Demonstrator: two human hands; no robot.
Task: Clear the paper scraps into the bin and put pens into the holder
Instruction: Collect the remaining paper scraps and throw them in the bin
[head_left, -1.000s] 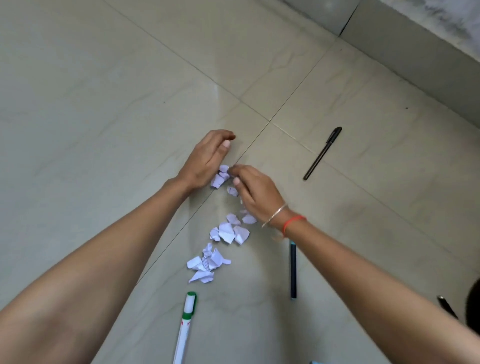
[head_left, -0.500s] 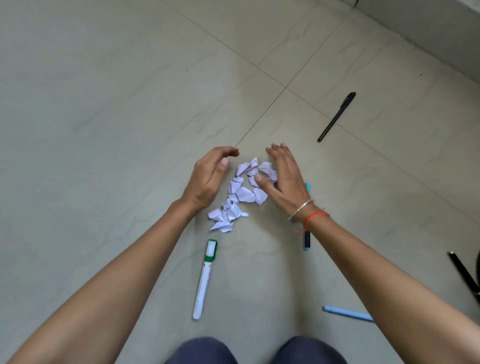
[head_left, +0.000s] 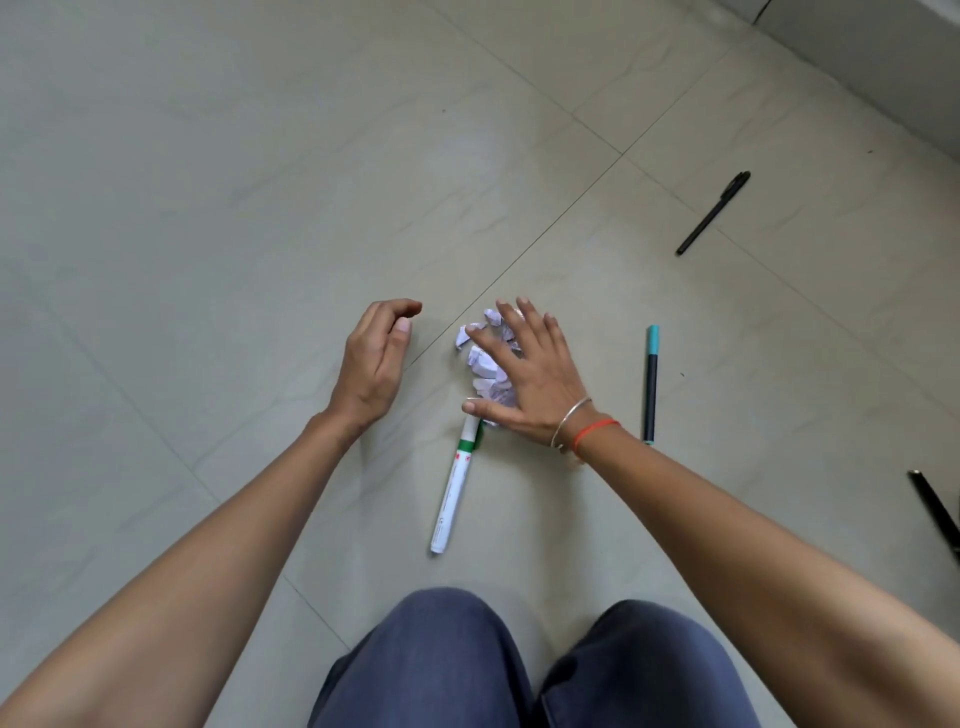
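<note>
- The right hand (head_left: 524, 379) lies spread flat, fingers apart, palm down over the paper scraps (head_left: 485, 358); it covers the pile and grips nothing.
- The left hand (head_left: 374, 364) hovers just left of the pile, loosely curled and empty, its thumb apart from the fingers.
- To do the gather well, I would cup both hands inward from opposite sides and pinch the pile low at the floor (the scraps look light and crumpled, so a loose scoop would likely shed some).
- The green-and-white marker (head_left: 454, 491) has its capped end touching the near edge of the pile, under the right thumb; lifting the paper cleanly means keeping that cap out of the grasp.
- The teal-capped pen (head_left: 650, 384) lies just right of the right hand; the black pen (head_left: 714, 213) sits well apart, up to the right; another dark pen (head_left: 935, 512) shows at the right edge.
- Neither bin nor holder is in view.
- The marker's barrel carries a small red mark and fine print, too small to read; no other writing is legible.
</note>
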